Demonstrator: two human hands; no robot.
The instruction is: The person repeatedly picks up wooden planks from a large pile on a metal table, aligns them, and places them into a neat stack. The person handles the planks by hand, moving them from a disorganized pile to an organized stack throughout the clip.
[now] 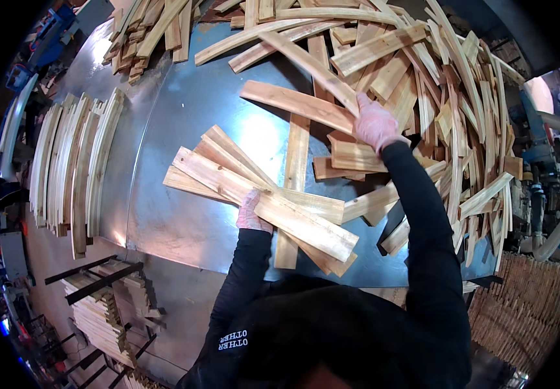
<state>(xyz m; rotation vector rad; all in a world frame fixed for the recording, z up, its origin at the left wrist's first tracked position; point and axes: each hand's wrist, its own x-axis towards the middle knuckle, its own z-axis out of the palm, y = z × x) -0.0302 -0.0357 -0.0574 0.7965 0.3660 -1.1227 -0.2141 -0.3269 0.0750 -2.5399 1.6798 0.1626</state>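
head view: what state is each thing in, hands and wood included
left hand, gripping fanned boards
right hand, appears closed on two boards
board pile, jumbled
board row, lined up side by side
lower-left boards, stacked
metal tabletop, partly covered

A single wide fisheye view looks steeply down from head height, above and behind the fingers (251, 197). It faces the metal table (221, 87) under them, set back enough to take in both sleeves (424, 207) and floor (179, 285) left of the fingers.
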